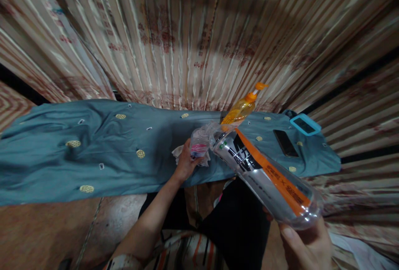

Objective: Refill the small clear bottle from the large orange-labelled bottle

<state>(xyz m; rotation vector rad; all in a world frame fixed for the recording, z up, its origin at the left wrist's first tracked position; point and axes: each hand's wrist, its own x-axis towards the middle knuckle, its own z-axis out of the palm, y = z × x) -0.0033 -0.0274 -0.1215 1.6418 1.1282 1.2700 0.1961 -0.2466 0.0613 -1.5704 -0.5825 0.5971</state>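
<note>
Cloth [93,153] is spread across the table, curtain [187,33] hanging right behind it. Spray bottle [241,110] stands on the cloth right of centre, near the back edge. Phone [286,142] lies on the cloth to its right, a cased device [305,125] further right at the far corner. Small bottle [199,143] and rag [181,153] sit at the front edge under the left hand [186,162]. Big bottle [264,174] is tilted in the right hand [307,247], neck next to the small bottle.

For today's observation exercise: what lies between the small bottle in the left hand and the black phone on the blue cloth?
In the head view, the large clear bottle crosses that stretch, with the orange dispenser bottle standing just behind it.
</note>
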